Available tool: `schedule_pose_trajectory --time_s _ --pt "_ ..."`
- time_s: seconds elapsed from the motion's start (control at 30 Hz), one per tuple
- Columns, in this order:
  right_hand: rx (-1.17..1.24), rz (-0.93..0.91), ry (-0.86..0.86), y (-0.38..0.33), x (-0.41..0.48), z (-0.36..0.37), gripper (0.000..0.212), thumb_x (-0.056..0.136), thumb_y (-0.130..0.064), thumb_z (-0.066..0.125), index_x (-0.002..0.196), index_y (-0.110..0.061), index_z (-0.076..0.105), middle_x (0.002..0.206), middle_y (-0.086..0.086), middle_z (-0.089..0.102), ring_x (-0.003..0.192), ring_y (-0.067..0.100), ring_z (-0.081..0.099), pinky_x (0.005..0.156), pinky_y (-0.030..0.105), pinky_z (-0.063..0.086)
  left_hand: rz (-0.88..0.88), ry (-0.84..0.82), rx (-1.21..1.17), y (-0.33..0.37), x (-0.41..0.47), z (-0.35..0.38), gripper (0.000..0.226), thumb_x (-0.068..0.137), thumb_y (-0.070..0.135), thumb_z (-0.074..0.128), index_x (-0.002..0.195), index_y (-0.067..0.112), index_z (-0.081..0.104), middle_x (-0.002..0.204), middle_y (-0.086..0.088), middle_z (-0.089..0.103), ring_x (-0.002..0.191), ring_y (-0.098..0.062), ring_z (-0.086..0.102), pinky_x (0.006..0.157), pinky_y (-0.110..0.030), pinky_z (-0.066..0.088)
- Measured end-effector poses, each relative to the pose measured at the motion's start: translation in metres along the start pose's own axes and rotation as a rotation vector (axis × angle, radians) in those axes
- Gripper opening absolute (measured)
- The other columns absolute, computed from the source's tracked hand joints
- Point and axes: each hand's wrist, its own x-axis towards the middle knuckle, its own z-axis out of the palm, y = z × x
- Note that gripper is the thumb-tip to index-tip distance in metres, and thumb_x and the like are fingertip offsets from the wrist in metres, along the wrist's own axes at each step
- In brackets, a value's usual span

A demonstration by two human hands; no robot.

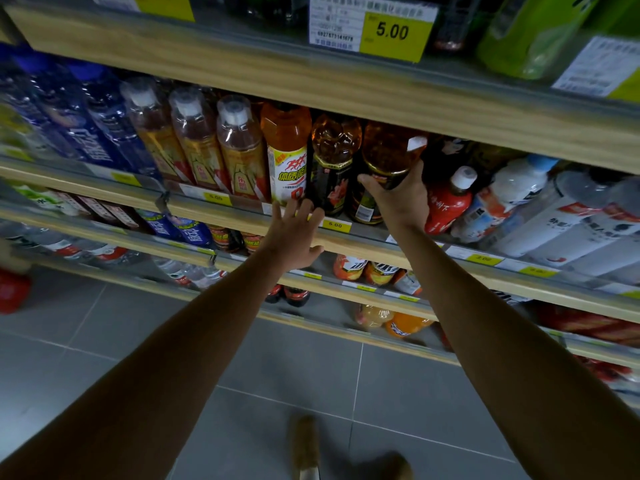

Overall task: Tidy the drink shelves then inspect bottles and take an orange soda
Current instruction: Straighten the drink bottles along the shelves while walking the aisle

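Orange soda, the thing to be taken, seems to sit low down: a squat, rounded plastic bottle of bright orange drink (407, 323) lies near the front of a bottom shelf, well below both hands and untouched. The work in hand looks like tidying one tier of the wooden-edged drink shelves (221, 81).

The right hand (398, 195) is wrapped around the shoulder of a dark amber tea bottle with a black and gold label (389, 157), thumb on its left side and fingers curling behind, probably so it can be straightened or pushed back into its row. That bottle stands touching a matching amber bottle (334, 161) on its left; both are clear, glossy plastic with a faceted, bulbous top that catches the light.

The left hand (294, 233) is released, fingers spread flat, its tips just at the base of a tall orange bottle with a white and yellow label (287, 157) and over the pale wood shelf lip (242, 220). It appears poised to steady or nudge the front row rather than grip anything.

Further left stand slim, shrink-wrapped tea bottles with white caps (194, 140), smooth and shiny, leaning evenly. A yellow price tag (335, 225) is clipped to the lip between the hands.
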Motion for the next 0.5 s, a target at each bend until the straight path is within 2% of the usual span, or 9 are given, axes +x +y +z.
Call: schedule_pose_trajectory --time_s 0.27,0.33,0.4,0.5 --pt "0.022 -0.001 -0.136 -0.004 -0.003 -0.010 0.071 0.078 -0.042 0.071 0.131 -0.011 0.035 0.129 0.007 0.055 0.117 0.026 0.054 0.086 0.031 0.044 -0.018 -0.057 0.021 0.006 0.001 -0.013 0.068 0.084 0.035 0.060 0.138 0.011 0.028 0.138 -0.018 0.031 0.128 -0.039 0.030 0.102 -0.057 0.033" --pt "-0.089 -0.045 -0.185 0.002 -0.012 -0.017 0.059 0.085 -0.035 0.063 0.130 -0.008 0.037 0.125 0.012 0.057 0.111 0.029 0.057 0.083 0.035 0.050 -0.046 -0.063 0.019 0.011 -0.005 -0.012 0.069 0.084 0.032 0.059 0.140 0.010 0.026 0.142 -0.019 0.028 0.131 -0.040 0.027 0.101 -0.055 0.036" --pt "-0.272 -0.146 -0.206 0.019 -0.030 -0.026 0.049 0.090 -0.027 0.056 0.131 -0.006 0.039 0.122 0.014 0.057 0.107 0.030 0.058 0.075 0.033 0.049 -0.085 -0.070 0.005 0.018 -0.014 -0.007 0.073 0.086 0.030 0.056 0.145 0.008 0.018 0.149 -0.019 0.019 0.138 -0.040 0.018 0.104 -0.054 0.033" --pt "-0.493 -0.289 -0.280 0.051 -0.058 -0.042 0.052 0.090 -0.019 0.056 0.137 -0.006 0.039 0.133 0.014 0.050 0.114 0.028 0.052 0.079 0.032 0.047 -0.129 -0.095 0.032 0.027 -0.027 0.002 0.082 0.090 0.031 0.050 0.149 0.006 -0.001 0.157 -0.017 -0.002 0.145 -0.037 0.001 0.110 -0.056 0.021"
